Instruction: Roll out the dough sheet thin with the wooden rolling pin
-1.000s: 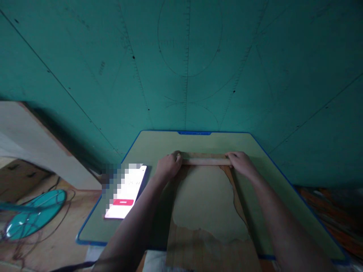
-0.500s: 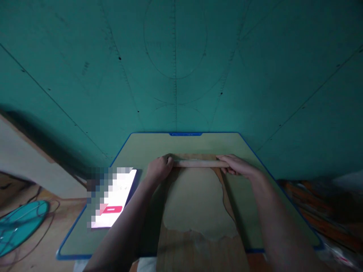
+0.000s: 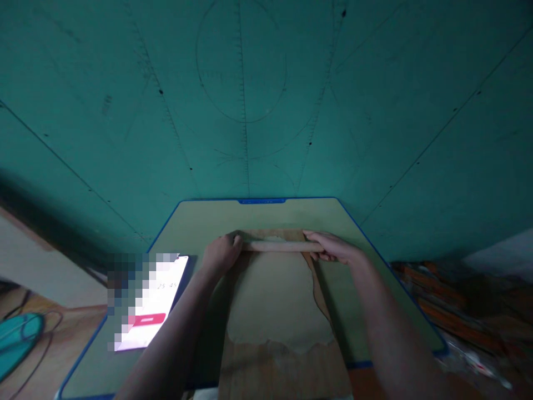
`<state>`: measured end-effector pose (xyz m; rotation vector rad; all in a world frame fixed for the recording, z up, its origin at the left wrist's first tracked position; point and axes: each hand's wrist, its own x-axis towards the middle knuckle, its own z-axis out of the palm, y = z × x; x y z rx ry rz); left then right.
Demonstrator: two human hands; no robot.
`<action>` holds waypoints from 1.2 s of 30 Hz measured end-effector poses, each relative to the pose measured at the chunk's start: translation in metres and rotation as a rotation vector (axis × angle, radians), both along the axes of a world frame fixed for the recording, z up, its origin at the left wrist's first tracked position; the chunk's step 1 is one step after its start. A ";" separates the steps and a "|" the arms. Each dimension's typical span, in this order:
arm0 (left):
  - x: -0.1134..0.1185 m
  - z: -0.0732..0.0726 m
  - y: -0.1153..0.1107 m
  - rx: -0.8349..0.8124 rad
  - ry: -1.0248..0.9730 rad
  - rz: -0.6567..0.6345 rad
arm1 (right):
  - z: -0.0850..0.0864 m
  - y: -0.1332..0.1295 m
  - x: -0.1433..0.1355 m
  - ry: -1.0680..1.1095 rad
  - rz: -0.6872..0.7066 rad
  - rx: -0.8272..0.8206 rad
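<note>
A pale rolling pin (image 3: 277,246) lies crosswise over the far part of a thin sheet of dough (image 3: 278,300). My left hand (image 3: 225,251) is closed round the pin's left end. Its right end is gripped by my right hand (image 3: 331,247), some of whose fingers show below the pin. The dough has a wavy edge and rests on a wooden board (image 3: 287,372), which shows bare at the near end and along the right side. A narrow strip of dough shows beyond the pin.
The board lies on a pale table (image 3: 200,214) with a blue rim, against a green wall (image 3: 266,111). Left of my left arm is a lit tablet (image 3: 166,289), partly pixelated. A teal round object (image 3: 20,339) is on the floor at left; clutter (image 3: 453,311) lies at right.
The whole view has shifted, so the table, board and hands appear further left and slightly lower. More dough shows beyond the pin. Both hands still hold it.
</note>
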<state>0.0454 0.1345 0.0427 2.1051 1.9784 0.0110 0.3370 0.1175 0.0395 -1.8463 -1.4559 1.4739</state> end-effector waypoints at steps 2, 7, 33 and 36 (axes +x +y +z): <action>0.000 0.000 0.000 0.003 0.007 -0.002 | 0.000 0.000 -0.001 -0.010 -0.002 0.011; 0.000 -0.004 0.000 0.018 0.035 -0.023 | -0.002 0.000 0.009 0.065 0.107 -0.033; 0.000 -0.003 -0.015 0.097 0.068 -0.080 | -0.012 0.009 -0.025 -0.533 0.003 0.357; 0.002 0.001 -0.022 0.108 0.104 -0.052 | -0.015 0.003 -0.026 -0.670 0.006 0.396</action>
